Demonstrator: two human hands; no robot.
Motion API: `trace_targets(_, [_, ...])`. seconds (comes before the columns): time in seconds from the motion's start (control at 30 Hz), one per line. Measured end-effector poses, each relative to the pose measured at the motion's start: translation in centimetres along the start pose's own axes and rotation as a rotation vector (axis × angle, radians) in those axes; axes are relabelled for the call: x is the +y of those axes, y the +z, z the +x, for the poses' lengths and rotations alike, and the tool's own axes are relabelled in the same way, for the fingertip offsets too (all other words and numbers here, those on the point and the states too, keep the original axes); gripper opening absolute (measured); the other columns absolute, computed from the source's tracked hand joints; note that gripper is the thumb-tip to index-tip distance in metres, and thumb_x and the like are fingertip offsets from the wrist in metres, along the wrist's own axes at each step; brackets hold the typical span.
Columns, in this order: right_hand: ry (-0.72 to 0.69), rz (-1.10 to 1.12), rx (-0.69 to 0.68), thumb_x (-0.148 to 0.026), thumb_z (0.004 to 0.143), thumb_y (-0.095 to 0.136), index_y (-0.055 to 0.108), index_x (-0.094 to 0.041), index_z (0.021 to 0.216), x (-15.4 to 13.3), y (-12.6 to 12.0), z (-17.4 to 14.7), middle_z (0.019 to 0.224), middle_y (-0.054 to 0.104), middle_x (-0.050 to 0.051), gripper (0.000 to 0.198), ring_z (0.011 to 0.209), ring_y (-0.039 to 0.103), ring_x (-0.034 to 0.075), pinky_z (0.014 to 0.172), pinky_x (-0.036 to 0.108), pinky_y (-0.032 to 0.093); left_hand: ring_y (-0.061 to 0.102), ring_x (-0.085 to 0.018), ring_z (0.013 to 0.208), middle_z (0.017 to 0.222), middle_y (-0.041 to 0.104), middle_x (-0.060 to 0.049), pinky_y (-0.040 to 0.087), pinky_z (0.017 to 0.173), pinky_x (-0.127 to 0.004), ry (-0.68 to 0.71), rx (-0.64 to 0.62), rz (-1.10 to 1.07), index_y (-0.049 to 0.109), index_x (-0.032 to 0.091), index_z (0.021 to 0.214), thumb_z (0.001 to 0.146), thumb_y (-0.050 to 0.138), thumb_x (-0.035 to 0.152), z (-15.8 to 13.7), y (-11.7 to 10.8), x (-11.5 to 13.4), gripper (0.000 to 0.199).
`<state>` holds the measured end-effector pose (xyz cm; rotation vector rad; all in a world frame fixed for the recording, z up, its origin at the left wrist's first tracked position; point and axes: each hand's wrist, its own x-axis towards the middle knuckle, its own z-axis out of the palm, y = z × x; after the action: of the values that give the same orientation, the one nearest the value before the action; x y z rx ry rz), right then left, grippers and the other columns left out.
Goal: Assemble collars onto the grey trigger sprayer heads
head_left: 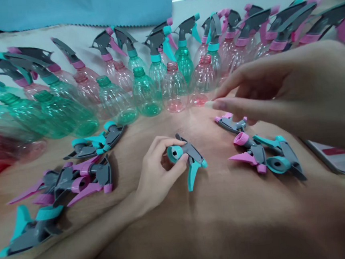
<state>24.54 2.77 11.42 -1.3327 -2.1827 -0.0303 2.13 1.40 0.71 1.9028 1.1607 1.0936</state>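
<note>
My left hand (161,171) grips a grey and turquoise trigger spray head (192,152) low over the middle of the table. Its turquoise collar faces me, between thumb and forefinger. My right hand (265,87) is raised at the right, thumb and forefinger pinched together; anything small between the tips cannot be made out. Just behind those fingertips stands a clear pink bottle (203,80) without a top. Below the right hand lie a small pink and grey spray head (231,123), another pink one (252,152) and a turquoise one (285,158).
Several uncapped bottles, among them a green one (147,91), stand across the back. Behind them are bottles with spray heads fitted (155,46). Loose spray heads (87,175) lie in a pile on the left. A flat phone-like object (333,155) rests at the right.
</note>
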Motion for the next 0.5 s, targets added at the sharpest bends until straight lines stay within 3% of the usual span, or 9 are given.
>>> trace_targets(0.07, [-0.004, -0.006, 0.003, -0.052, 0.086, 0.058, 0.071, -0.027, 0.084, 0.3, -0.5, 0.0, 0.058, 0.062, -0.005, 0.029, 0.050, 0.052, 0.010, 0.048, 0.027, 0.033, 0.062, -0.015, 0.087, 0.099, 0.060, -0.003, 0.054, 0.072, -0.025, -0.067, 0.027, -0.119, 0.062, 0.019, 0.099, 0.085, 0.063, 0.022, 0.7, 0.3, 0.7, 0.015])
trace_targets(0.17, [0.032, 0.035, 0.007, -0.046, 0.085, 0.061, 0.072, -0.026, 0.084, 0.4, -1.2, 0.2, 0.063, 0.065, -0.004, 0.023, 0.056, 0.059, 0.012, 0.051, 0.028, 0.036, 0.064, -0.015, 0.084, 0.097, 0.064, -0.004, 0.055, 0.066, -0.024, -0.171, 0.041, -0.312, 0.059, 0.016, 0.098, 0.083, 0.064, 0.023, 2.5, 1.4, 2.1, 0.017])
trace_targets(0.33, [0.052, 0.086, -0.045, -0.037, 0.083, 0.063, 0.071, -0.023, 0.079, 0.0, -1.8, 0.5, 0.066, 0.067, -0.003, 0.016, 0.059, 0.060, 0.014, 0.054, 0.029, 0.038, 0.066, -0.018, 0.091, 0.099, 0.066, -0.007, 0.057, 0.076, -0.028, -0.164, -0.045, -0.527, 0.059, 0.013, 0.097, 0.080, 0.066, 0.017, 6.3, 5.8, 3.3, 0.019])
trace_targets(0.43, [0.054, 0.113, -0.100, -0.038, 0.084, 0.061, 0.070, -0.022, 0.085, 0.4, -1.8, 0.7, 0.069, 0.068, -0.002, 0.018, 0.064, 0.063, 0.016, 0.055, 0.028, 0.040, 0.066, -0.021, 0.095, 0.101, 0.068, -0.009, 0.056, 0.080, -0.032, -0.068, -0.116, -0.471, 0.057, 0.014, 0.103, 0.083, 0.063, 0.020, 8.2, 8.7, 3.4, 0.022])
trace_targets(0.5, [0.048, 0.109, -0.133, -0.041, 0.085, 0.060, 0.070, -0.022, 0.089, 0.9, -1.8, 0.6, 0.071, 0.068, -0.001, 0.022, 0.068, 0.064, 0.018, 0.055, 0.028, 0.042, 0.065, -0.023, 0.097, 0.101, 0.069, -0.009, 0.054, 0.083, -0.035, 0.040, -0.134, -0.226, 0.058, 0.014, 0.102, 0.087, 0.058, 0.023, 8.9, 10.0, 3.4, 0.018])
